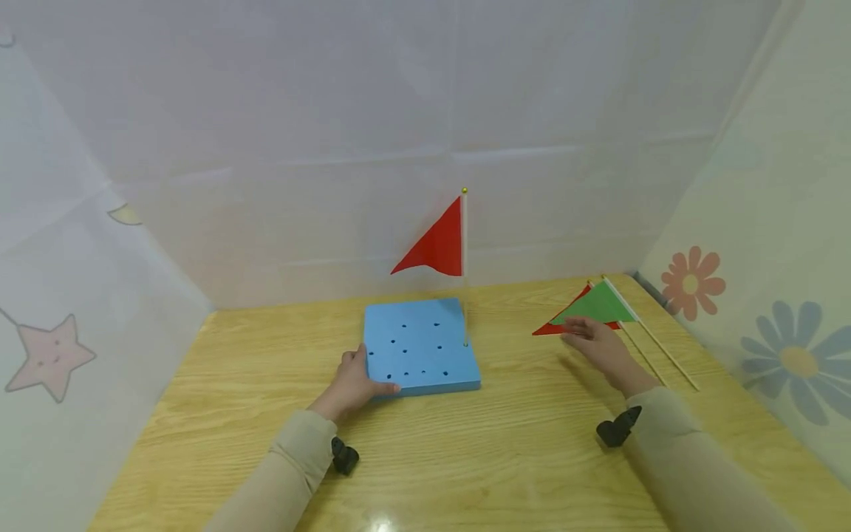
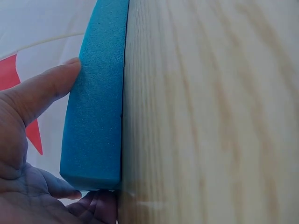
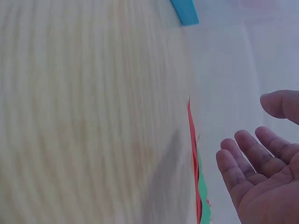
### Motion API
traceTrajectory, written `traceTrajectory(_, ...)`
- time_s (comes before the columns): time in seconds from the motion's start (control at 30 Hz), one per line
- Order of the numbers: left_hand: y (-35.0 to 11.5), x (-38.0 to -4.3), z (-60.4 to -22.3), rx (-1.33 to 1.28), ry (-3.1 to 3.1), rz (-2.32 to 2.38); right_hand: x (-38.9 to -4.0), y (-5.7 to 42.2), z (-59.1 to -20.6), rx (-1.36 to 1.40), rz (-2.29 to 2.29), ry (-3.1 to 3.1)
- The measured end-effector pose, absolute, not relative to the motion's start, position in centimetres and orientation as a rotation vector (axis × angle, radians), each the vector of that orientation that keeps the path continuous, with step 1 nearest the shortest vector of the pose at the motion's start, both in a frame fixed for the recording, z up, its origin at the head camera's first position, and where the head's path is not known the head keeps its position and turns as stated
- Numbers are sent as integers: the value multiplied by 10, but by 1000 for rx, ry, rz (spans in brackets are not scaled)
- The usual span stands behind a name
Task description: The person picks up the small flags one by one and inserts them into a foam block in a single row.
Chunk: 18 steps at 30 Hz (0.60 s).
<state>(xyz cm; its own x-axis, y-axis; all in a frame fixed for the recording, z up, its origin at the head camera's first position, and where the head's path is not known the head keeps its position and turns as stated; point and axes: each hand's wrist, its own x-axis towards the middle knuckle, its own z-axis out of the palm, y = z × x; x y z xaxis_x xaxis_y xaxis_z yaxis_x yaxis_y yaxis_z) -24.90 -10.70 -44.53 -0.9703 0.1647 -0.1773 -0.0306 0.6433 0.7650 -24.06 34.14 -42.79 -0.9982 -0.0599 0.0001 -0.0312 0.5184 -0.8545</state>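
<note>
My left hand [image 1: 351, 386] grips the near left corner of a blue foam board [image 1: 419, 358] lying on the table. Its thumb [image 2: 49, 88] rests at the board's near edge, and the fingers bend around the left side. Several small holes dot the top face. In a hole near the right edge stands an upright red pennant flag [image 1: 442, 242] on a thin stick with a gold tip. My right hand [image 1: 601, 351] is empty, its fingers loosely spread just over a green flag [image 1: 598, 304] and a red flag [image 1: 548, 329] lying overlapped at the right.
The pale wooden sticks [image 1: 668, 355] of the lying flags point toward the table's right edge. White cloth walls [image 1: 332, 185] enclose the wooden table [image 1: 505, 458] at the back and sides. Printed flowers [image 1: 798, 362] decorate the right wall.
</note>
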Motion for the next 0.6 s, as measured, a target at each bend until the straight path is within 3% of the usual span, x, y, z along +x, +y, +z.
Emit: traceTrajectory(0.6,-109,-248,-445,142,2615,1240,-218,388,-427,44,-1362,2815)
